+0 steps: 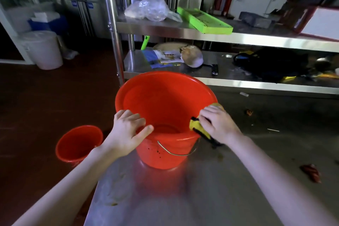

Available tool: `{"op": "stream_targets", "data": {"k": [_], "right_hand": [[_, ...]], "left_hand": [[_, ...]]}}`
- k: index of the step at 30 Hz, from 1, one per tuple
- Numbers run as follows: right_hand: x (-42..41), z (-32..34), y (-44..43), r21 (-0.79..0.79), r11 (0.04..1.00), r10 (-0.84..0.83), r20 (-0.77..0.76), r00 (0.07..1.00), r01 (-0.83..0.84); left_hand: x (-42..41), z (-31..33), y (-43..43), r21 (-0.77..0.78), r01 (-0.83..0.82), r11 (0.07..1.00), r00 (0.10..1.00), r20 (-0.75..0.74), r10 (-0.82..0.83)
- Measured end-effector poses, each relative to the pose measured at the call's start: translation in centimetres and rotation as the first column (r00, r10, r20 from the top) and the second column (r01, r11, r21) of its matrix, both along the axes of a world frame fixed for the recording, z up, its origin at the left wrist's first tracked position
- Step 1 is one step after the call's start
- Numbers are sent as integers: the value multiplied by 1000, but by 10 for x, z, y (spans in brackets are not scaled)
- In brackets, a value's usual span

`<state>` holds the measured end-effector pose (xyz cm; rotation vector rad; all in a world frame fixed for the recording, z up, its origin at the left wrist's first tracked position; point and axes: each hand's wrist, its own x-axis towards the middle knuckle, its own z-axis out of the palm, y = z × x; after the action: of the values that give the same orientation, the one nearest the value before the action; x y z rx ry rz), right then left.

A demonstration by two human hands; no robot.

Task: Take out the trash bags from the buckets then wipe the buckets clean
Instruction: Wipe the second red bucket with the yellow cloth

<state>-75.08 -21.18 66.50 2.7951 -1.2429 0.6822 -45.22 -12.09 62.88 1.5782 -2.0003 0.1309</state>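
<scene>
Wiping step, bag looks already out. Big red bucket (165,97) stands upright on steel table (201,189), near its left edge. Left hand (128,128) clamps the near rim, thumb inside. Right hand (216,124) clutches yellow cloth (197,127), pressed over the right rim. Best approach: keep the left hand bracing, run the cloth round the rim, then down the inner wall; dark specks on the outside front need a pass too. Table is smeared, red scrap (311,172) at right. Small red bucket (78,143) sits on the dark floor, left. Steel shelves (238,36) behind hold clear plastic bag (148,8), green tray (203,21).
</scene>
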Motion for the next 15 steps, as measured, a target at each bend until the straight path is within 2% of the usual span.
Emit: {"op": "stream_targets", "data": {"k": [2,3,6,7,9,12,15], "right_hand": [[-11,7,-26,62,998,-23,-71,997,27],[-11,6,-30,66,996,-50,-54,997,53],[10,-7,-3,0,964,-260,184,948,264],[22,-13,14,-52,947,-295,259,920,318],[56,-26,51,-137,922,-306,315,898,362],[99,-34,87,-187,913,-295,308,904,362],[80,-27,77,-223,962,-111,213,971,158]], "left_hand": [[8,0,-1,25,78,997,993,89,-80],[11,0,-1,12,90,996,987,134,-91],[7,-3,-1,-63,49,997,978,208,-35],[3,-3,-1,-69,35,997,976,218,-19],[0,0,-2,-61,33,998,969,245,-17],[3,0,4,-49,28,998,975,222,-16],[1,-1,11,-7,28,1000,996,83,-27]]}}
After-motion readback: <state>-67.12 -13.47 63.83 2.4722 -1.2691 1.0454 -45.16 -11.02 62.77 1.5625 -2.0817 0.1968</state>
